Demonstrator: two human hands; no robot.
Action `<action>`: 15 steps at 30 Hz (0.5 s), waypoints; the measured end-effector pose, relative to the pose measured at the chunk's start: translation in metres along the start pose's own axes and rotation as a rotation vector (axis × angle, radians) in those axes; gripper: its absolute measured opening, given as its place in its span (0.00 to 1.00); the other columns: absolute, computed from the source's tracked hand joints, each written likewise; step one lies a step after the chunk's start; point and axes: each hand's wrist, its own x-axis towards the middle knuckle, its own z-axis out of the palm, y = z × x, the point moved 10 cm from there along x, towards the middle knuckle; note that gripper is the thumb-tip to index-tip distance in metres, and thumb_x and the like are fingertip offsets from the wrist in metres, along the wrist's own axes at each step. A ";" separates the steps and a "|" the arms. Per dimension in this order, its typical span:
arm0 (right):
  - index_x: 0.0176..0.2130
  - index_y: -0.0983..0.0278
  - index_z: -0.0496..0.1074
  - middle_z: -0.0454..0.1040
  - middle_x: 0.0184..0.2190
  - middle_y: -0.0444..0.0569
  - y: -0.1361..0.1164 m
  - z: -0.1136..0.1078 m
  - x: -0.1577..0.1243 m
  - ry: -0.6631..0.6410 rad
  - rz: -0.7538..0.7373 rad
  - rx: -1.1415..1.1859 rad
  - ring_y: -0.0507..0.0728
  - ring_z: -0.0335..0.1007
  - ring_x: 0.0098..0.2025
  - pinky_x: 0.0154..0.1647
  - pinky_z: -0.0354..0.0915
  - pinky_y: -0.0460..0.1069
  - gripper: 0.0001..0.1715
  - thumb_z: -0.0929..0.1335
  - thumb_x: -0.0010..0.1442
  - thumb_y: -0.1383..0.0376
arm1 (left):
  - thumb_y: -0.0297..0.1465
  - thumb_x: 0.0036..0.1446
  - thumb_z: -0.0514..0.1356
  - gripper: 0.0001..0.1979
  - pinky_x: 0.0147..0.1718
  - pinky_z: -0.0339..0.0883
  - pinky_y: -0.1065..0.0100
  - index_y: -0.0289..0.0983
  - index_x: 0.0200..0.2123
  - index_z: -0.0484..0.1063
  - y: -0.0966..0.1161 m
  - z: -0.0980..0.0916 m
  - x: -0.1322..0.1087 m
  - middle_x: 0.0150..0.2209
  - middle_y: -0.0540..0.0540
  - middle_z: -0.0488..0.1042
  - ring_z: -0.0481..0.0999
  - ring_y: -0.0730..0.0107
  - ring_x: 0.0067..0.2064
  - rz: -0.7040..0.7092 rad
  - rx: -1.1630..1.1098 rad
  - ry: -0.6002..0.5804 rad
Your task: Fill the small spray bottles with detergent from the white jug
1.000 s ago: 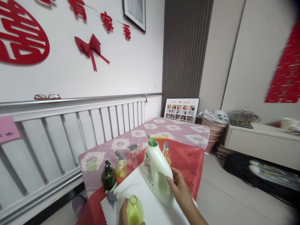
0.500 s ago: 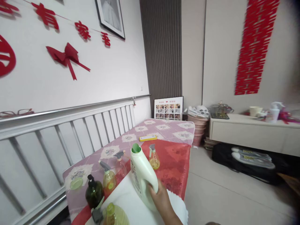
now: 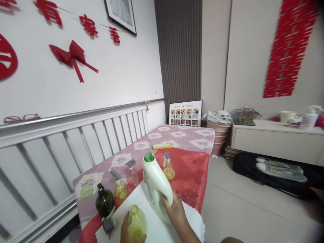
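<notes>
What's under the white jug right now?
A white mat on the red cloth. The right hand grips the white jug low down, hiding its base.

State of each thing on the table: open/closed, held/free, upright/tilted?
detergent jug: uncapped, tilted, gripped by right hand
yellow-green bottle: neck open, held by left hand
sprayer head: detached, lying on white mat
pump bottle: upright, pump fitted
spray bottles: upright, sprayers on

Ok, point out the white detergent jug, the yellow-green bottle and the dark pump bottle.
white detergent jug (image 3: 157, 184): head view, plain white side of its body.
yellow-green bottle (image 3: 138, 223): head view, middle of its rounded body.
dark pump bottle (image 3: 105, 204): head view, its round belly.
</notes>
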 end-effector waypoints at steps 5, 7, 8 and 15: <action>0.42 0.64 0.73 0.85 0.37 0.58 -0.001 -0.001 0.002 -0.005 -0.003 -0.013 0.68 0.81 0.42 0.43 0.74 0.58 0.22 0.65 0.55 0.51 | 0.37 0.36 0.58 0.48 0.60 0.68 0.50 0.32 0.64 0.51 -0.033 0.006 -0.007 0.63 0.29 0.65 0.68 0.40 0.64 -0.080 0.127 -0.073; 0.42 0.64 0.73 0.84 0.37 0.59 -0.002 -0.002 0.003 -0.004 -0.003 -0.022 0.69 0.81 0.42 0.43 0.74 0.59 0.23 0.65 0.54 0.50 | 0.34 0.35 0.59 0.50 0.60 0.69 0.54 0.32 0.65 0.50 -0.034 0.006 -0.011 0.64 0.30 0.64 0.67 0.42 0.65 -0.081 0.171 -0.106; 0.41 0.64 0.73 0.84 0.38 0.59 -0.002 -0.002 0.003 -0.002 -0.003 -0.027 0.69 0.81 0.43 0.43 0.74 0.59 0.24 0.65 0.54 0.50 | 0.33 0.36 0.59 0.50 0.61 0.69 0.55 0.31 0.66 0.48 -0.032 0.005 -0.013 0.65 0.30 0.64 0.67 0.43 0.66 -0.067 0.190 -0.122; 0.41 0.65 0.73 0.83 0.39 0.61 -0.009 -0.004 0.005 -0.024 -0.011 -0.044 0.70 0.80 0.43 0.44 0.74 0.60 0.25 0.67 0.52 0.49 | 0.26 0.40 0.60 0.49 0.65 0.65 0.59 0.28 0.67 0.46 -0.017 0.005 -0.015 0.65 0.28 0.66 0.66 0.49 0.68 0.022 0.267 -0.134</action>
